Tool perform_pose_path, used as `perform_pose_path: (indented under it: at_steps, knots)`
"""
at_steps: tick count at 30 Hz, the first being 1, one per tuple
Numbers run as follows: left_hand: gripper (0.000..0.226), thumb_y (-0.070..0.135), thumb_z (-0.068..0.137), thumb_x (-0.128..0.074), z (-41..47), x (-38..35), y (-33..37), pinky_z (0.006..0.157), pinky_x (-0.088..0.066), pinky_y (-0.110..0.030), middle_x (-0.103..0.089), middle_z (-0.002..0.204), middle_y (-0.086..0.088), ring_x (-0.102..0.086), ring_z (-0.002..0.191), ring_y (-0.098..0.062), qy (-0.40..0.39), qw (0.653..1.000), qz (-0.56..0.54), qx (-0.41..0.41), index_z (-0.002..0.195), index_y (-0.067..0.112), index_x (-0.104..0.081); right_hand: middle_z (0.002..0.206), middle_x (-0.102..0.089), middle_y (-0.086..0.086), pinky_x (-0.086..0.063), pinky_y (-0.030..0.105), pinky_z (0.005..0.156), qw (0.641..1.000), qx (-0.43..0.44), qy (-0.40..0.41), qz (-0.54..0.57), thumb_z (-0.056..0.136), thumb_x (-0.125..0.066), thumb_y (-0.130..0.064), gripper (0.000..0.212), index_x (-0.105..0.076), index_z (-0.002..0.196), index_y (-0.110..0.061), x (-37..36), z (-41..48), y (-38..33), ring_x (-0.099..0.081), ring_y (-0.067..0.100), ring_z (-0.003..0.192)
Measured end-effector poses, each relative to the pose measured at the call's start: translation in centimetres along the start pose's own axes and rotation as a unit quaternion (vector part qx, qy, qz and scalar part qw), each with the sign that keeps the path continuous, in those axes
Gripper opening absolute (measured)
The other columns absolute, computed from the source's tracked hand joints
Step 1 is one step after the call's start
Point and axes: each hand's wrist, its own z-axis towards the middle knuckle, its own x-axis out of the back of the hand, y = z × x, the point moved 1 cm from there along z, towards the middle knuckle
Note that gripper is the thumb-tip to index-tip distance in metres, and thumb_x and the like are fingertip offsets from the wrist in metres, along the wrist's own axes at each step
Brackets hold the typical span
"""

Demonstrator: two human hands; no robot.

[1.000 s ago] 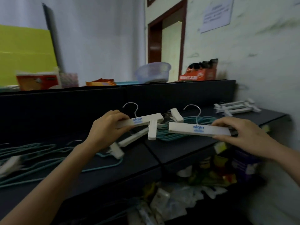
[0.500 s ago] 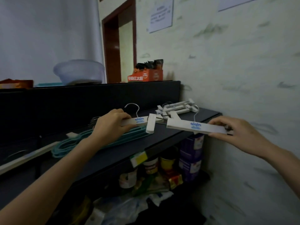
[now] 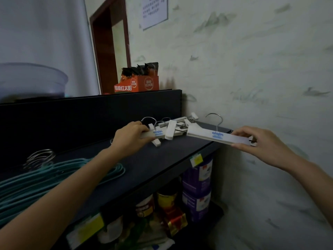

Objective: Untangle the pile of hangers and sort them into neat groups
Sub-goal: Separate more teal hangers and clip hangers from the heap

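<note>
Over shelf [image 3: 162, 165], left hand [image 3: 128, 139] fingers gripping left hanger [image 3: 159, 133], right hand [image 3: 264, 145] pinching right hanger [image 3: 216, 137], both crosswise.

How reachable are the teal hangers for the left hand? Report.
Probably not yet: the left hand grips a white hanger. The teal hangers lie uncovered nearby; once freed, likely yes.

I see white, teal and black most of all.
The left white hanger [image 3: 158, 133] and the right white hanger [image 3: 218, 137] both have blue letters. The thin hangers [image 3: 54, 177] are teal and the shelf [image 3: 162, 159] is black. The box [image 3: 138, 85] is orange, the tins [image 3: 197, 181] purple, the tag [image 3: 196, 159] yellow, the wall [image 3: 252, 78] pale with grey-green smudges.
</note>
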Motion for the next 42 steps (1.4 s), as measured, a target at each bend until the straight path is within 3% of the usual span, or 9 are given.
perform_pose_path:
  at_steps: [5, 8, 13, 20, 24, 29, 36, 39, 42]
  knots:
    - [0.041, 0.051, 0.085, -0.053, 6.5, -3.3, 0.5, 0.067, -0.039, -0.028, -0.055, 0.107, 0.002, -0.05, 0.098, -0.014, -0.023, 0.999, 0.026, -0.01, 0.111, 0.02, -0.061, 0.093, -0.064, -0.014, -0.046, 0.026, 0.069, 1.0, 0.003, -0.014, -0.015, 0.079, -0.069, -0.029, 0.019, -0.059, 0.094, -0.036, -0.3, 6.2, 5.0, -0.059, 0.007, 0.085]
    - [0.04, 0.051, 0.086, -0.052, 10.0, -5.2, 0.8, 0.067, -0.039, -0.027, -0.054, 0.107, 0.002, -0.049, 0.096, -0.013, -0.037, 0.998, 0.039, -0.01, 0.112, 0.021, -0.059, 0.095, -0.065, -0.014, -0.047, 0.032, 0.072, 1.0, 0.007, -0.011, -0.018, 0.08, -0.068, -0.031, 0.018, -0.059, 0.096, -0.035, -0.4, 9.4, 7.8, -0.059, 0.011, 0.086]
    - [0.038, 0.05, 0.087, -0.051, 14.0, -8.0, 1.0, 0.065, -0.04, -0.027, -0.055, 0.104, 0.002, -0.049, 0.093, -0.013, -0.049, 0.998, 0.043, 0.005, 0.108, 0.02, -0.061, 0.095, -0.064, -0.015, -0.045, 0.028, 0.069, 1.0, 0.008, -0.011, -0.001, 0.08, -0.068, -0.035, 0.019, -0.057, 0.095, -0.04, -1.6, 14.3, 11.2, -0.058, 0.006, 0.086]
    - [0.036, 0.047, 0.088, -0.051, 17.4, -11.7, 0.4, 0.072, -0.042, -0.029, -0.054, 0.111, 0.002, -0.05, 0.1, -0.015, -0.075, 0.994, 0.057, 0.053, 0.111, 0.02, -0.059, 0.093, -0.062, -0.019, -0.048, 0.033, 0.073, 0.998, 0.036, -0.037, 0.029, 0.079, -0.066, -0.038, 0.017, -0.057, 0.093, -0.039, -4.4, 20.7, 14.0, -0.058, 0.006, 0.086]
    - [0.039, 0.047, 0.088, -0.051, 18.2, -13.4, -0.3, 0.081, -0.047, -0.035, -0.053, 0.116, 0.002, -0.051, 0.105, -0.017, -0.097, 0.99, 0.047, 0.091, 0.117, 0.021, -0.057, 0.093, -0.063, -0.017, -0.047, 0.031, 0.073, 0.995, 0.066, -0.066, 0.043, 0.079, -0.067, -0.04, 0.017, -0.058, 0.093, -0.038, -6.1, 24.2, 14.8, -0.057, 0.004, 0.085]
    - [0.046, 0.05, 0.089, -0.048, 18.3, -14.5, -1.0, 0.08, -0.042, -0.029, -0.054, 0.117, 0.004, -0.05, 0.108, -0.014, -0.115, 0.986, 0.049, 0.107, 0.128, 0.026, -0.051, 0.096, -0.063, -0.014, -0.048, 0.031, 0.075, 0.985, 0.12, -0.111, 0.047, 0.08, -0.066, -0.038, 0.017, -0.059, 0.095, -0.036, -8.8, 28.0, 14.7, -0.057, 0.006, 0.087]
    - [0.04, 0.049, 0.089, -0.047, 15.9, -12.5, -1.4, 0.081, -0.048, -0.029, -0.06, 0.116, 0.008, -0.057, 0.1, -0.011, -0.064, 0.985, 0.095, 0.129, 0.119, 0.025, -0.059, 0.1, -0.062, -0.012, -0.043, 0.02, 0.069, 0.963, 0.191, -0.188, 0.03, 0.083, -0.062, -0.045, 0.029, -0.061, 0.107, -0.028, -13.4, 32.5, 12.9, -0.055, 0.004, 0.086]
    - [0.032, 0.041, 0.091, -0.048, 14.1, -11.2, -1.5, 0.075, -0.046, -0.021, -0.062, 0.112, 0.012, -0.056, 0.096, -0.003, -0.008, 0.986, 0.097, 0.136, 0.117, 0.027, -0.06, 0.101, -0.061, -0.013, -0.05, 0.03, 0.08, 0.952, 0.198, -0.232, 0.029, 0.083, -0.06, -0.048, 0.03, -0.06, 0.108, -0.031, -14.9, 33.7, 11.9, -0.057, 0.006, 0.09]
    - [0.02, 0.034, 0.091, -0.052, 12.8, -9.9, -1.4, 0.063, -0.04, -0.014, -0.062, 0.092, 0.014, -0.05, 0.076, 0.004, 0.053, 0.982, 0.11, 0.147, 0.103, 0.026, -0.067, 0.107, -0.062, -0.01, -0.05, 0.036, 0.085, 0.94, 0.217, -0.262, 0.005, 0.082, -0.06, -0.05, 0.032, -0.06, 0.108, -0.032, -16.0, 34.5, 11.0, -0.057, 0.009, 0.096]
